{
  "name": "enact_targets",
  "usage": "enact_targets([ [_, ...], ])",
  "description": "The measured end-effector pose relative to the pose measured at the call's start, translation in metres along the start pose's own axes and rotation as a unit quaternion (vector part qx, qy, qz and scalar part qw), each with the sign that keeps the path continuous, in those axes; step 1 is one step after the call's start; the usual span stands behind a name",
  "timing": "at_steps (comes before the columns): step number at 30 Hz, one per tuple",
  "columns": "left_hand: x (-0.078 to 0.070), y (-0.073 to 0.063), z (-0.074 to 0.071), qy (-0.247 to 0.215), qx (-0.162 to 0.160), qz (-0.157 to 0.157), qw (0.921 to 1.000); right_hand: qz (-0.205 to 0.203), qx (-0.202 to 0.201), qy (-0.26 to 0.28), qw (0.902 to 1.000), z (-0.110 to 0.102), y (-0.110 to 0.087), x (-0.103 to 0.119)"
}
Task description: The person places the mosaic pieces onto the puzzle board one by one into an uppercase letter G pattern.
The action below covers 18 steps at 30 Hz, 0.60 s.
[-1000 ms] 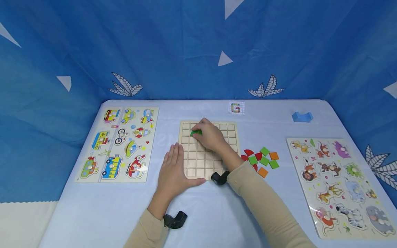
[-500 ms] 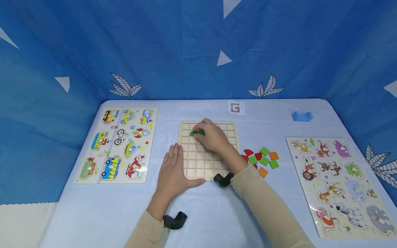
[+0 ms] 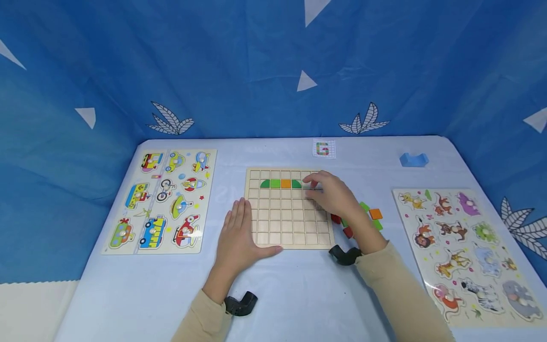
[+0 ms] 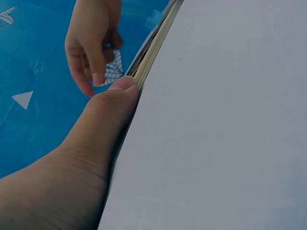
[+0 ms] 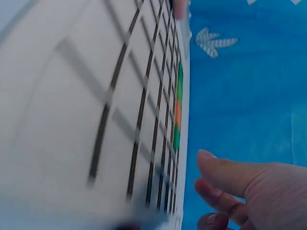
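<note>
A wooden grid board (image 3: 286, 218) lies on the table. In one row near its far side sit a green quarter-round tile (image 3: 265, 184), a green square tile (image 3: 275, 184), an orange square tile (image 3: 286, 184) and another green quarter-round tile (image 3: 296, 184). My left hand (image 3: 237, 240) lies with straight fingers at the board's left edge, its thumb along the near edge; in the left wrist view that thumb touches the board's side. Just right of the tile row is my right hand (image 3: 335, 194), thumb and fingers apart. The right wrist view shows this hand (image 5: 268, 191) holding nothing.
Loose tiles lie right of the board, among them orange (image 3: 375, 214) and red (image 3: 336, 219); my right arm partly hides them. A pattern card (image 3: 324, 148) and blue block (image 3: 414, 160) lie behind. A vehicle puzzle (image 3: 194, 240) is left, an animal puzzle (image 3: 431, 270) right.
My right hand has let go of the green tiles at the row's left end and moved right, uncovering the whole tile row. The left hand has stayed in place.
</note>
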<state>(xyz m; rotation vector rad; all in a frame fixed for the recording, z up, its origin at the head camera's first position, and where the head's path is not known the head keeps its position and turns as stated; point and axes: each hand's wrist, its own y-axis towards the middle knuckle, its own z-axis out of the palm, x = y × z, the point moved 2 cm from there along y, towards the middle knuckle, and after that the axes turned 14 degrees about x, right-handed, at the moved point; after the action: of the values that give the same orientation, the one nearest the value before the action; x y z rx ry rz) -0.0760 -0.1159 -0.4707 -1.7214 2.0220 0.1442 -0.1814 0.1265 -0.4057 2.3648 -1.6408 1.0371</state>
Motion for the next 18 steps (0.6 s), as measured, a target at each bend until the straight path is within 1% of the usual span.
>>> enact_targets([
  [5,0.001,0.0,0.001,-0.009,-0.001,-0.003,1.0,0.039,0.0,-0.006,0.9992,-0.012,-0.023,-0.034],
  [8,0.002,0.0,0.002,-0.011,-0.005,-0.004,0.9999,0.059,-0.004,-0.001,0.9982,-0.019,-0.034,-0.049],
  [13,0.003,0.001,0.003,-0.01,-0.005,-0.003,0.9999,0.087,-0.004,-0.011,0.9961,-0.028,-0.05,-0.064],
  [18,0.002,0.001,0.003,-0.011,-0.005,-0.001,0.9999,0.12,0.005,-0.031,0.9922,-0.031,-0.062,-0.075],
])
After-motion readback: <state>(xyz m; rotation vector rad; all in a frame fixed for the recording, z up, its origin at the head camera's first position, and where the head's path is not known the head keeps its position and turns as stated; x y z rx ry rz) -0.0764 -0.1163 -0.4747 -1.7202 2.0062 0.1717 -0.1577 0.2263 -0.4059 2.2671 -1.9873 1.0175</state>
